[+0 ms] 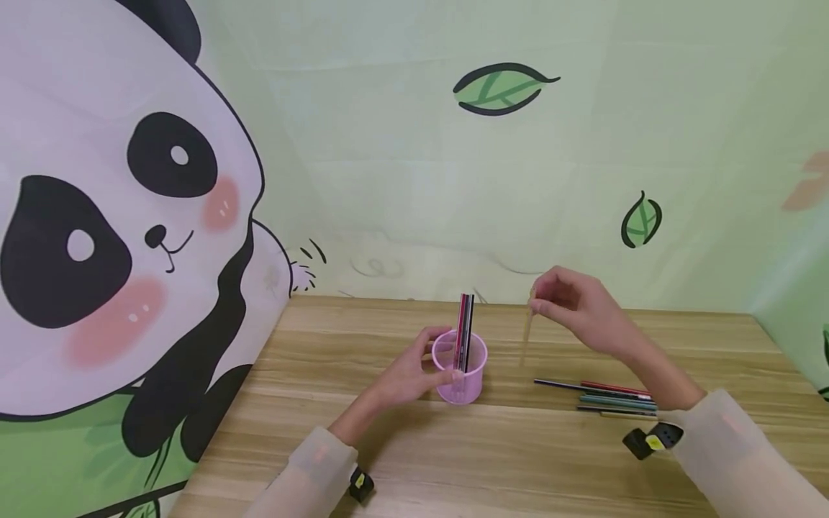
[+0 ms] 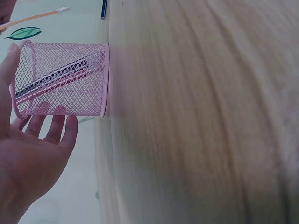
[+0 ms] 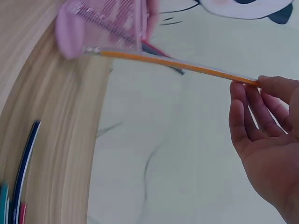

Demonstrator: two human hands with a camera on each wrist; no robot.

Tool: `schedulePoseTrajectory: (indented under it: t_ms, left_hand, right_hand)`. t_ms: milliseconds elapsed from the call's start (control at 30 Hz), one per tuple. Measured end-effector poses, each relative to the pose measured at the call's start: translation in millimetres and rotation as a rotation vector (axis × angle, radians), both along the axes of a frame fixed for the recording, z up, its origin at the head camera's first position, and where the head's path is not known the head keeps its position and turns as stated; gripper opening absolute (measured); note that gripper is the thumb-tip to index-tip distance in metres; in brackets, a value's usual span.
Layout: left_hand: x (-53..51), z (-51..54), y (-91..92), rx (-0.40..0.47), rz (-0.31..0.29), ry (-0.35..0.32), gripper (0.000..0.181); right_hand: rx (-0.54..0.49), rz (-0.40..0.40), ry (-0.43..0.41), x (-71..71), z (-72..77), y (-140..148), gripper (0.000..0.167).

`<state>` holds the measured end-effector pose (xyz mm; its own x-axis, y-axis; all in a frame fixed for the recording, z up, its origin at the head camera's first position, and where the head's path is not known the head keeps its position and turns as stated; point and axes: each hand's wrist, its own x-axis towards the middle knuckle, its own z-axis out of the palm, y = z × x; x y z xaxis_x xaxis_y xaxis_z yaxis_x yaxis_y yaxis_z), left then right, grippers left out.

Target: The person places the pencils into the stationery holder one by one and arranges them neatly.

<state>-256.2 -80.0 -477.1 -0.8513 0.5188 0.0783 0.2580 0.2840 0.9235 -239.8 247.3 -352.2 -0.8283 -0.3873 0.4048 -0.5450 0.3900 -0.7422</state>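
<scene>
Pale-green backdrop (image 1: 369,144) fills the upper frame, head view. Printed cartoon panda (image 1: 149,208), pink cheeks, takes the left side. Green leaf print (image 1: 499,90) upper centre-right; smaller leaf print (image 1: 641,221) right of centre, mid-height. Reddish printed patch (image 1: 809,183) at right edge. Wood-grain tabletop (image 1: 486,460) across the bottom.

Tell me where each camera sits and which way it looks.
Head: worn there, facing forward-down at the table; sleeves, left grip and right grip show.
Left wrist: worn there, facing the pink cup; mostly left grip shows.
Right wrist: worn there, facing the held pencil; mostly right grip.
Both wrist views share cup and pencil.
</scene>
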Motion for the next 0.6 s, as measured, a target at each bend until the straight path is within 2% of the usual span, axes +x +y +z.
schedulePoseTrajectory:
  t_ms: [167,333,500,600]
  left_hand:
    - [0.2,-0.9,0.3,0.005,0.006,0.000,0.084]
    - [-0.6,-1.4,0.8,0.019,-0.004,-0.002,0.083]
    - [-0.6,-1.7,0.9,0.034,-0.010,0.002,0.081]
    - [-0.6,-1.9,1.1,0.047,-0.014,0.007,0.080]
  right_hand:
    - [-0.137,-0.004,-0.079,2.7,16.1,-10.8,0.015]
    - [-0.254,-0.023,-0.065,-1.5,25.9,-19.9,0.016]
    - [-0.339,-0.016,-0.031,-9.6,23.3,-32.0,0.015]
    - [-0.323,-0.027,-0.045,-14.0,13.4,-39.4,0.015]
